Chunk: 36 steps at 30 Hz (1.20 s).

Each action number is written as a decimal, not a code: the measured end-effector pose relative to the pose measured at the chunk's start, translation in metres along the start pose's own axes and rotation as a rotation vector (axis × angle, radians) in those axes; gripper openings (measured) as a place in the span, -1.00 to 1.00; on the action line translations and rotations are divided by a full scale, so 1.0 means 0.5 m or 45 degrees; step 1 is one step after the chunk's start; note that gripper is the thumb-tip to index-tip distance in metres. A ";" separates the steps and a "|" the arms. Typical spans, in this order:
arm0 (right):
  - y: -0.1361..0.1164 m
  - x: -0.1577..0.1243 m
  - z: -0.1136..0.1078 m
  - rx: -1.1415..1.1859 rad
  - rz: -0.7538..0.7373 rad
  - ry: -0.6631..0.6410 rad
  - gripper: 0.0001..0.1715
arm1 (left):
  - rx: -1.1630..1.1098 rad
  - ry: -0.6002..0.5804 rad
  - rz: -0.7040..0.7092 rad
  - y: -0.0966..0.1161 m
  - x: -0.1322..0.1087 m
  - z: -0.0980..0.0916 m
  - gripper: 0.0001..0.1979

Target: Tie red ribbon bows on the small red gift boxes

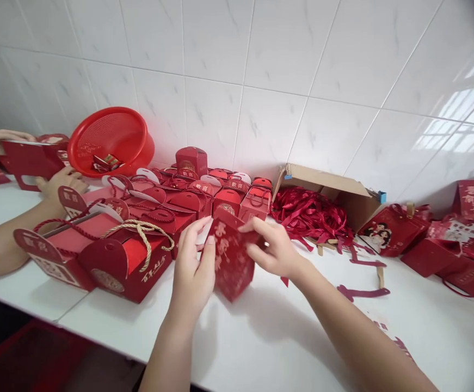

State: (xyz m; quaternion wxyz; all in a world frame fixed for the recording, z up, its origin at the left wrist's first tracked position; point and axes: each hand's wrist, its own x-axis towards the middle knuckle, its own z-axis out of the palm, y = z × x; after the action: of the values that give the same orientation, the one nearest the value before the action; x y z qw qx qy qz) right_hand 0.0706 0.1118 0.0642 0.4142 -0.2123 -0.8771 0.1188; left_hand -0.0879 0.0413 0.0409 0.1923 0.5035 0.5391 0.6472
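A small red gift box (232, 261) with gold lettering is held upright just above the white counter (285, 337). My left hand (194, 267) grips its left side, fingers closed round the edge. My right hand (271, 247) pinches the box's upper right flap. To the left stands a large red box with rope handles (110, 256). Behind it are several assembled small red boxes (220, 190) in rows against the tiled wall.
An open cardboard carton (334, 190) spills red ribbons (310, 212) at the back. More red boxes (457, 256) lie at the right. A red plastic basin (110, 139) leans on the wall. Another person's hands (59, 182) handle a red box at the far left.
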 end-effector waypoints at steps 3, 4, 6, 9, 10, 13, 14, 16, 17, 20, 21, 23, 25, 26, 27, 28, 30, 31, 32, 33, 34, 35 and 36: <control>-0.014 -0.050 -0.065 0.084 -0.089 -0.127 -0.69 | -0.073 -0.121 -0.039 0.007 -0.008 0.010 -0.67; -0.018 -0.061 -0.082 0.103 -0.075 -0.184 -0.69 | -0.086 -0.185 -0.045 0.009 -0.011 0.015 -0.69; -0.027 -0.075 -0.105 0.124 -0.036 -0.279 -0.72 | -0.080 -0.300 -0.020 0.013 -0.018 0.028 -0.72; -0.042 -0.081 -0.115 0.063 0.021 -0.264 -0.67 | 0.100 -0.181 0.209 0.020 -0.032 0.055 -0.73; -0.047 -0.082 -0.115 0.017 0.056 -0.217 -0.62 | 0.191 -0.106 0.329 0.023 -0.038 0.065 -0.76; -0.059 -0.081 -0.110 -0.146 0.228 -0.007 -0.54 | 0.296 -0.209 0.573 0.033 -0.058 0.095 -0.79; -0.062 -0.081 -0.108 -0.184 0.306 0.049 -0.54 | 0.255 -0.341 0.577 0.035 -0.063 0.103 -0.74; -0.066 -0.082 -0.106 -0.196 0.458 0.088 -0.55 | 0.155 -0.559 0.515 0.035 -0.071 0.119 -0.61; -0.069 -0.082 -0.105 -0.181 0.514 0.068 -0.55 | 0.129 -0.607 0.476 0.033 -0.074 0.125 -0.55; -0.079 -0.084 -0.103 -0.108 0.558 -0.046 -0.55 | 0.125 -0.548 0.396 0.024 -0.075 0.138 -0.49; -0.083 -0.085 -0.103 -0.083 0.550 -0.081 -0.55 | 0.115 -0.498 0.346 0.021 -0.075 0.140 -0.52; -0.090 -0.085 -0.102 -0.022 0.546 -0.122 -0.55 | 0.049 -0.431 0.198 0.019 -0.075 0.143 -0.63; -0.095 -0.085 -0.103 0.027 0.551 -0.120 -0.56 | -0.041 -0.410 0.047 0.022 -0.075 0.143 -0.74; -0.096 -0.085 -0.104 0.041 0.551 -0.108 -0.56 | -0.071 -0.416 -0.002 0.025 -0.076 0.144 -0.78; -0.096 -0.085 -0.106 0.048 0.549 -0.094 -0.57 | -0.087 -0.421 -0.024 0.028 -0.076 0.145 -0.80; -0.095 -0.085 -0.108 0.053 0.543 -0.085 -0.57 | -0.092 -0.422 -0.026 0.030 -0.076 0.146 -0.82; -0.093 -0.085 -0.115 0.073 0.539 -0.075 -0.55 | -0.093 -0.423 0.009 0.032 -0.075 0.149 -0.83; -0.092 -0.085 -0.120 0.086 0.543 -0.073 -0.53 | -0.098 -0.428 0.027 0.031 -0.074 0.152 -0.82; -0.090 -0.084 -0.126 0.088 0.553 -0.068 -0.50 | -0.105 -0.429 0.038 0.030 -0.074 0.154 -0.82; -0.088 -0.082 -0.133 0.072 0.565 -0.059 -0.47 | -0.110 -0.429 0.035 0.029 -0.074 0.157 -0.81; -0.083 -0.081 -0.142 0.038 0.583 -0.041 -0.45 | -0.109 -0.429 0.022 0.027 -0.074 0.159 -0.80; -0.076 -0.080 -0.152 -0.011 0.601 -0.012 -0.43 | -0.103 -0.429 0.001 0.025 -0.074 0.161 -0.79; -0.065 -0.079 -0.164 -0.070 0.619 0.030 -0.44 | -0.092 -0.428 -0.024 0.023 -0.074 0.162 -0.78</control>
State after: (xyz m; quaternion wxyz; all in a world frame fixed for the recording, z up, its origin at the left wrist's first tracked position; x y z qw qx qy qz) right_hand 0.1477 0.0671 0.1015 0.3778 -0.4298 -0.7982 0.1884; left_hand 0.0006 0.0489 0.0277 0.3039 0.5922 0.4804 0.5711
